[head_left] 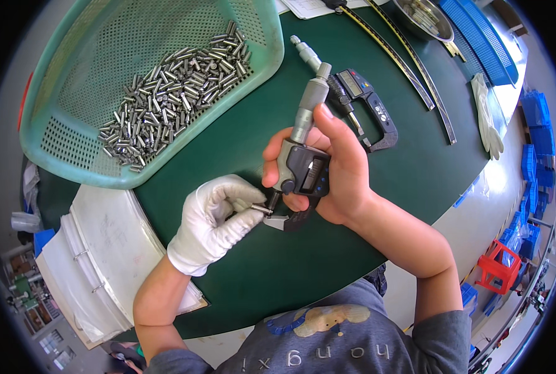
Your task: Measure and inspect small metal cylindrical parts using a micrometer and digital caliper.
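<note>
green worktop (240, 149) | left hand (212, 221) gloved, fingers pinched shut on small steel pin (262, 210), axis pointing right into micrometer (303, 168) jaws | right hand (331, 165) wrapped round micrometer body, directly right of pin

Scene brightly and evenly lit from above; the green mat (240, 149) reads clearly with soft, short shadows. Strong glare washes out the table edge (490, 181) at right. Centre is sharp. Fisheye bending curves the rulers (415, 68) and basket (72, 143); a dark vignette rings the frame, with detail smeared near it
</note>
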A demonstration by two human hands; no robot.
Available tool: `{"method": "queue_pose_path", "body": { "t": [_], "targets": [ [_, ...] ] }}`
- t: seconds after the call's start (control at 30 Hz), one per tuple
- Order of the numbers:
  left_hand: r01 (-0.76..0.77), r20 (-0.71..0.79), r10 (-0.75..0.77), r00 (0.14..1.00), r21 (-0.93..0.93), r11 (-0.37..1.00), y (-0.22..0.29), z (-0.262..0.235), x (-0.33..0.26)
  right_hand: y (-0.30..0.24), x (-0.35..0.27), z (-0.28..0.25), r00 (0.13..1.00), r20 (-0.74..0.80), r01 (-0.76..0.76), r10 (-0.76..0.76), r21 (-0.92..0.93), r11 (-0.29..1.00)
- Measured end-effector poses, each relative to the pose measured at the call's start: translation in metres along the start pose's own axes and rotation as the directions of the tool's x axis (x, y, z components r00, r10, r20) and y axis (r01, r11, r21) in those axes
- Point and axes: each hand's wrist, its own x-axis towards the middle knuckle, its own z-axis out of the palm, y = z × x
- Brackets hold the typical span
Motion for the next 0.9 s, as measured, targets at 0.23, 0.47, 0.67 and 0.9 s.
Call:
{"method": "queue_pose_path", "body": {
  "t": [0.23,0.47,0.67,0.9],
  "targets": [
    [-0.021,-0.010,0.021,1.000,-0.022,1.000,-0.0012,-0.0002,0.0001,0.0006,-0.0003,-0.0003,1.000,0.017,0.017,-0.017,-0.019,1.000],
    [0.019,-0.004,-0.019,1.000,-0.017,1.000,-0.0001,-0.0007,0.0003,0.0030,0.0012,-0.0025,0.999,0.020,0.028,-0.027,-0.053,0.998],
    [0.024,-0.016,-0.024,1.000,-0.027,0.999,-0.0017,-0.0017,-0.0007,0.0057,0.0028,-0.0033,0.999,0.032,0.029,-0.028,-0.039,0.999],
    [0.082,-0.068,-0.084,0.994,-0.027,0.996,0.0021,0.0015,-0.0014,0.0047,0.0006,-0.0020,0.998,0.056,0.012,-0.014,0.034,0.999]
  ]
}}
